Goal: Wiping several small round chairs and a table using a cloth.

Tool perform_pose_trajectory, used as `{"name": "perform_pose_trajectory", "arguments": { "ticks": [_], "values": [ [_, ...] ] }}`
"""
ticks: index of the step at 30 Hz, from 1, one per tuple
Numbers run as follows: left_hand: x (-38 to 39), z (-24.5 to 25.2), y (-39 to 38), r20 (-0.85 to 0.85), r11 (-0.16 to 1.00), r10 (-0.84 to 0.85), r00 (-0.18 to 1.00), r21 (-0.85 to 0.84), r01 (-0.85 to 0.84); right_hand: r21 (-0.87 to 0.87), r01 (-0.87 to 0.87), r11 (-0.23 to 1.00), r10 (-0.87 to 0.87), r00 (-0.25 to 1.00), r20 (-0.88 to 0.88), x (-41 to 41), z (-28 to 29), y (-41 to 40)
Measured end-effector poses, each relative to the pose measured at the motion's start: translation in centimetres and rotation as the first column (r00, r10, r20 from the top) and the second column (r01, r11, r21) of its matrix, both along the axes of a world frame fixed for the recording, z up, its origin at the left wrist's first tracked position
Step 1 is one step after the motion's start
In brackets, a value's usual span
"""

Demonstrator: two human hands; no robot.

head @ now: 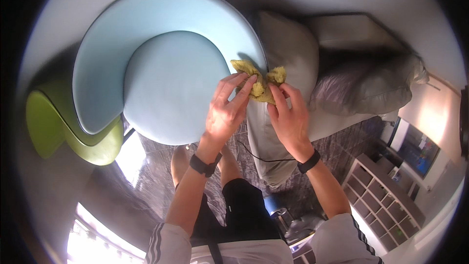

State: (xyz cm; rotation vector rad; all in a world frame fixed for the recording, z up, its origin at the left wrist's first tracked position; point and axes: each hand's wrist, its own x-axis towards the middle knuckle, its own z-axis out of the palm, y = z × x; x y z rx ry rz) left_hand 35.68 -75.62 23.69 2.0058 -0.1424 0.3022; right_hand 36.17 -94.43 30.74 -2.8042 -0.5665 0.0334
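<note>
Between my two hands is a crumpled yellow cloth (258, 87). My left hand (228, 104) grips its left part with the fingertips. The fingers of my right hand (291, 117) pinch its right part. The cloth is over the right side of a light blue armchair (168, 11), where the curved backrest meets the arm of a grey sofa (289, 44). Whether the cloth touches the chair cannot be told. The chair's round seat cushion (172, 88) lies to the left of my left hand. Each wrist wears a black band.
A green chair (91, 150) stands at the far left. Grey cushions (366, 84) lie on the sofa. A black cable (267, 160) runs along the dark tiled floor (161, 179) by the sofa arm. At the lower right stands a cubby shelf (381, 201).
</note>
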Motion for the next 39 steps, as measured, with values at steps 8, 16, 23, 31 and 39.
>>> {"name": "perform_pose_trajectory", "arguments": {
  "ticks": [8,16,23,31,39],
  "values": [
    [9.6,5.0,2.6,0.153,0.902,-0.245,0.957,0.398,0.167,0.615,0.225,0.756,-0.243,0.968,-0.055,6.2,-2.6,0.8],
    [17.0,7.3,3.8,0.092,0.797,-0.169,0.981,0.599,0.080,0.733,0.194,0.652,-0.050,0.975,-0.214,16.9,-6.6,1.9],
    [16.1,8.6,2.6,-0.045,0.723,-0.213,0.976,0.664,0.188,0.681,0.335,0.651,0.046,0.878,-0.476,14.8,-6.7,0.6],
    [10.6,8.7,-0.6,-0.068,0.813,-0.222,0.973,0.537,0.223,0.745,0.526,0.410,0.038,0.806,-0.590,9.1,-8.5,-1.6],
    [3.0,8.0,-4.8,-0.132,0.781,-0.294,0.947,0.537,0.317,0.728,0.654,0.205,-0.076,0.752,-0.654,-1.6,-9.3,-3.8]
  ]
}}
